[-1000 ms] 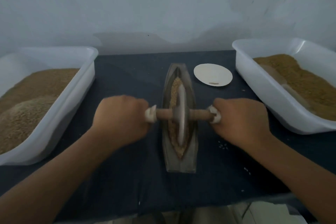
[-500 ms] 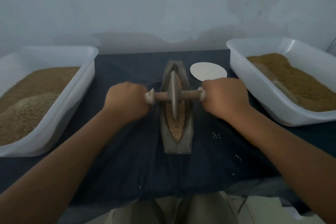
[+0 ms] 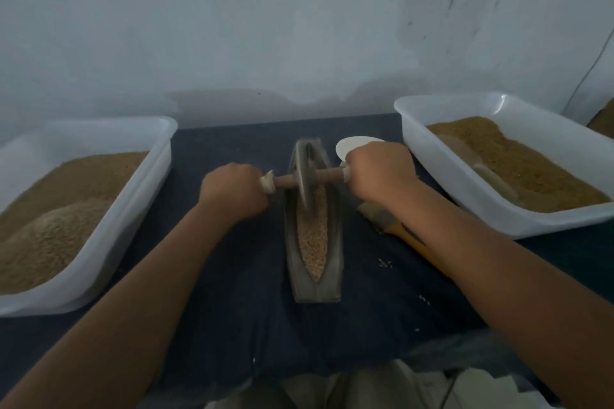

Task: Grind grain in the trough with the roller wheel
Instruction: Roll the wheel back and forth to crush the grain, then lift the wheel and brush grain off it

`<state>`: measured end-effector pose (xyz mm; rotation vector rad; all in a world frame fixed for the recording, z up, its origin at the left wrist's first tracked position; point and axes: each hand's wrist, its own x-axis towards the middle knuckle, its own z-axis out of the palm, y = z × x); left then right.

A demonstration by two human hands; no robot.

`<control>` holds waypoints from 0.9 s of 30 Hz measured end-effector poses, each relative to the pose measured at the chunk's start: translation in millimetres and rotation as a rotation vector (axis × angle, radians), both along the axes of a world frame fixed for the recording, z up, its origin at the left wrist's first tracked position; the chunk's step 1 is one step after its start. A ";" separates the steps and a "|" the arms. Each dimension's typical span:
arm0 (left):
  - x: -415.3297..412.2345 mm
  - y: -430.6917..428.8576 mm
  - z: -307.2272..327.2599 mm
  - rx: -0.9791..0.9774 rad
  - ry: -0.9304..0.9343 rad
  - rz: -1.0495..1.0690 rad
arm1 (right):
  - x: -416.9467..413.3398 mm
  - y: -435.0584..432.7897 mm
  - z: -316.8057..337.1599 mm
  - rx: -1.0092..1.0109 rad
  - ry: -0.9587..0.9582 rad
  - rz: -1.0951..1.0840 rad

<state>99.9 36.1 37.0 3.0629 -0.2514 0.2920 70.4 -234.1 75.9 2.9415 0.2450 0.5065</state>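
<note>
A grey boat-shaped trough [image 3: 335, 276] lies lengthwise on the dark cloth, with tan grain [image 3: 313, 236] along its groove. The metal roller wheel [image 3: 304, 181] stands in the far end of the trough on a wooden axle [image 3: 285, 181]. My left hand [image 3: 232, 192] grips the left end of the axle. My right hand [image 3: 380, 174] grips the right end. The wheel's rim is blurred.
A white tub [image 3: 139, 189] of brown grain stands at the left, another white tub [image 3: 442, 186] at the right. A white disc [image 3: 347, 144] lies behind my right hand. A brush with a yellow handle [image 3: 392, 226] lies under my right forearm. Stray grains [image 3: 385, 263] dot the cloth.
Both hands have pushed the wheel away from me, from the trough's middle to its far end. The near part of the grain is now uncovered.
</note>
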 end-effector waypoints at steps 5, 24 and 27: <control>-50.6 14.5 -8.0 0.103 -0.104 -0.123 | -54.1 -14.9 -7.4 0.017 0.190 0.098; -78.4 14.8 -32.3 -0.406 -0.179 0.037 | -126.0 -88.2 -23.9 0.298 0.421 -0.285; -79.0 16.6 -29.9 -0.493 -0.168 0.081 | -135.8 -86.6 -46.9 0.281 0.357 -0.213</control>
